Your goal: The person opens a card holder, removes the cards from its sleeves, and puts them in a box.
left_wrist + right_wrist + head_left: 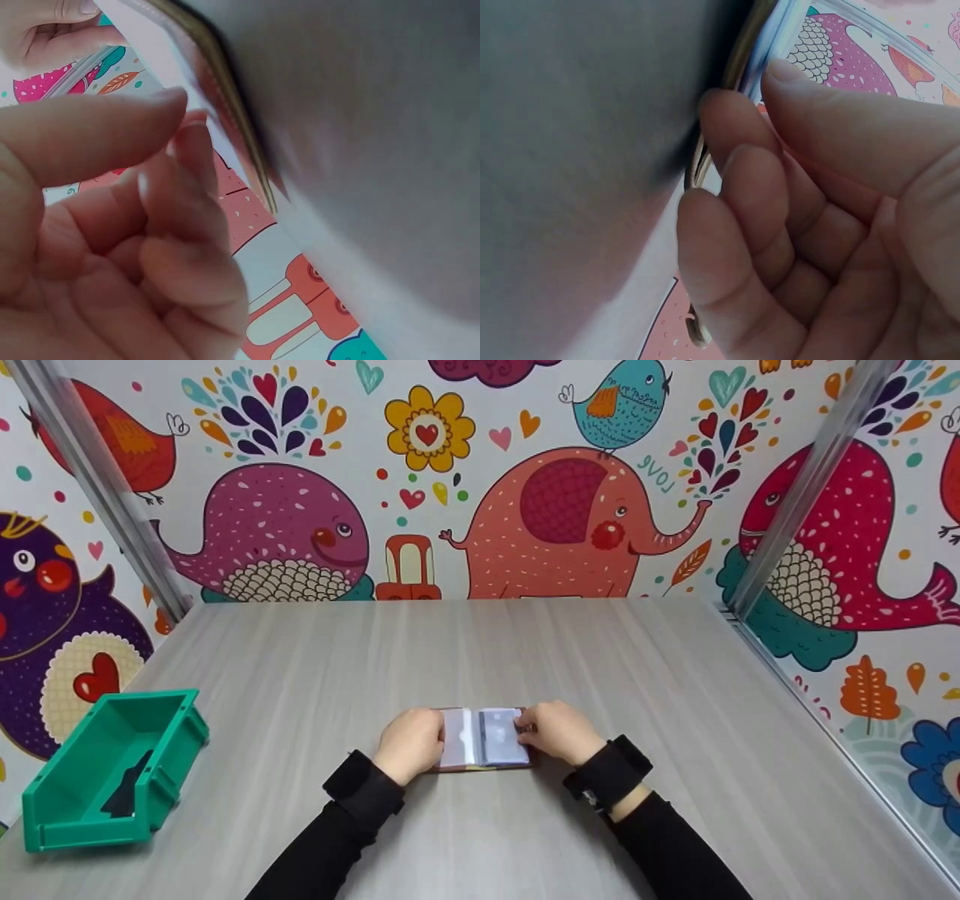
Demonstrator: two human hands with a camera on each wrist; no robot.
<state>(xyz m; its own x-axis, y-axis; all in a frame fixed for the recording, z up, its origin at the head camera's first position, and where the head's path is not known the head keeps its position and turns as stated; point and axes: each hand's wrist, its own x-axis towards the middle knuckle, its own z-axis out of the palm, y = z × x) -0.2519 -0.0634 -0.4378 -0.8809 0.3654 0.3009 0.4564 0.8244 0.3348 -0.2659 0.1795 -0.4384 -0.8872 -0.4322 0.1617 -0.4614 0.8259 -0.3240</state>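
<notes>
A small card holder [501, 739] with clear plastic sleeves lies spread open on the table, its brown cover showing around the edges. My left hand [409, 744] is at its left side, fingers curled, and the thumb and index fingertips [180, 105] pinch at the edge of the sleeves beside the cover [225, 82]. On the opposite side my right hand [559, 729] grips the right edge. In the right wrist view its thumb [787, 71] lies on the sleeves and the index finger is against the cover's edge [742, 52]. A short strap [696, 328] hangs from that edge.
A green plastic bin [161, 780] stands at the table's left, with a flat black item [129, 791] in it. Printed cartoon panels [420, 510] rise behind and along both sides, with metal posts [802, 502] at the corners. Black bands [611, 774] circle both wrists.
</notes>
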